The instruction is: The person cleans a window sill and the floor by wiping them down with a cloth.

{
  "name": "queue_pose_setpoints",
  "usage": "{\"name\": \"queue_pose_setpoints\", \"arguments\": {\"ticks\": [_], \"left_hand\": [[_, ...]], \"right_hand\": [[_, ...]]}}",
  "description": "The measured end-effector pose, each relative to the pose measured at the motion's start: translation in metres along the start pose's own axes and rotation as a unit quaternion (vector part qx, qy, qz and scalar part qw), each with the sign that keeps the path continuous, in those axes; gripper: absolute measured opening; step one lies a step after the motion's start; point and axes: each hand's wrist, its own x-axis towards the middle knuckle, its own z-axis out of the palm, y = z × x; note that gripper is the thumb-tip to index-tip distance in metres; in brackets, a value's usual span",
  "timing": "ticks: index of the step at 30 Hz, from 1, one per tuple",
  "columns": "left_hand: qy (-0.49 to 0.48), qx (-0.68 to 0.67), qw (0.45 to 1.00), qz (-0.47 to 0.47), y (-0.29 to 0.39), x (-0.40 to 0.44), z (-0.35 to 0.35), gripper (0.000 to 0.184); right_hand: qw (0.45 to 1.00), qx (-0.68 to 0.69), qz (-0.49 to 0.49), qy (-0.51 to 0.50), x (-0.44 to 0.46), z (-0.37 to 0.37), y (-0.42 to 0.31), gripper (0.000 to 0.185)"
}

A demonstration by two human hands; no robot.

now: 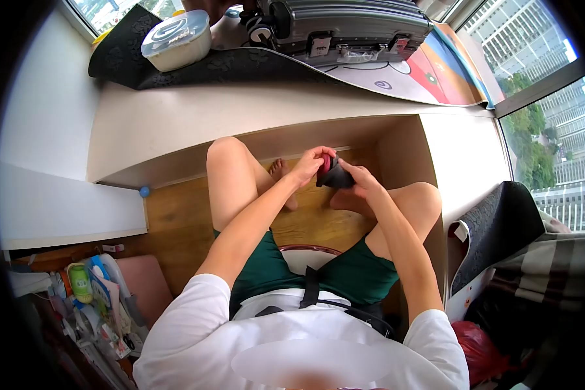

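Between my knees, both hands hold a small dark grey, soft-looking item (pixel 335 177) with a pink-red part (pixel 325 164) at its upper left. Its exact kind does not show; it could be cloth. My left hand (pixel 311 165) is closed, its fingers pinching the pink-red side. On the other side, my right hand (pixel 361 179) is closed round the dark part, thumb on top and the remaining fingers partly hidden behind it. The item hangs above the wooden floor (pixel 299 227), near my bare feet.
A pale ledge (pixel 195 107) surrounds the recess where I sit. On it are a lidded container (pixel 177 42), a silver case (pixel 344 29) and a curled mat (pixel 390 81). A blue ball (pixel 144 192) lies left; bottles and household goods (pixel 97 292) crowd the lower left.
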Motion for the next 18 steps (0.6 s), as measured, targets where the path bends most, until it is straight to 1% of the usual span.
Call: {"name": "queue_pose_setpoints", "arguments": {"ticks": [1, 4, 5, 6, 8, 9, 10, 12, 13, 14, 15, 16, 18], "left_hand": [[0.003, -0.002, 1.0, 0.017, 0.002, -0.003, 0.003, 0.033], [0.137, -0.033, 0.989, -0.036, -0.023, -0.002, -0.021, 0.028], [0.249, -0.056, 0.96, -0.118, 0.002, -0.011, -0.007, 0.025], [0.349, -0.077, 0.928, -0.101, -0.013, -0.01, -0.015, 0.022], [0.404, -0.224, 0.869, -0.175, -0.045, 0.008, -0.047, 0.028], [0.375, -0.253, 0.861, -0.233, -0.015, 0.001, -0.03, 0.04], [0.363, -0.312, 0.853, -0.21, -0.005, -0.003, -0.022, 0.042], [0.332, -0.424, 0.827, -0.159, 0.003, -0.009, -0.011, 0.047], [0.326, -0.364, 0.87, -0.074, 0.007, -0.011, -0.008, 0.048], [0.319, -0.325, 0.888, -0.062, 0.053, -0.026, 0.015, 0.045], [0.302, -0.306, 0.903, -0.017, 0.073, -0.036, 0.017, 0.043], [0.282, -0.286, 0.915, 0.029, 0.089, -0.043, 0.012, 0.041], [0.332, -0.117, 0.928, 0.12, 0.117, -0.051, 0.0, 0.045]], "right_hand": [[1.0, 0.0, 0.002, 0.02, 0.006, 0.003, 0.006, 0.031], [0.999, -0.053, 0.0, 0.01, 0.034, 0.011, 0.01, 0.033], [0.998, -0.042, -0.022, 0.047, 0.037, 0.022, 0.012, 0.033], [0.998, -0.053, -0.028, 0.023, 0.04, 0.03, 0.011, 0.031], [0.996, -0.076, -0.043, -0.024, 0.045, 0.044, 0.005, 0.026], [0.992, -0.097, -0.063, -0.052, 0.041, 0.051, 0.0, 0.029], [0.976, -0.172, -0.122, -0.049, 0.036, 0.059, -0.005, 0.03], [0.916, -0.317, -0.241, -0.042, 0.019, 0.077, -0.024, 0.033], [0.893, -0.34, -0.29, -0.048, 0.002, 0.087, -0.038, 0.035], [0.867, -0.361, -0.338, -0.054, -0.016, 0.097, -0.053, 0.037], [0.867, -0.34, -0.358, -0.07, -0.026, 0.106, -0.062, 0.04], [0.851, -0.328, -0.396, -0.104, -0.033, 0.113, -0.071, 0.042], [0.86, -0.265, -0.393, -0.187, -0.036, 0.127, -0.082, 0.043]]}}
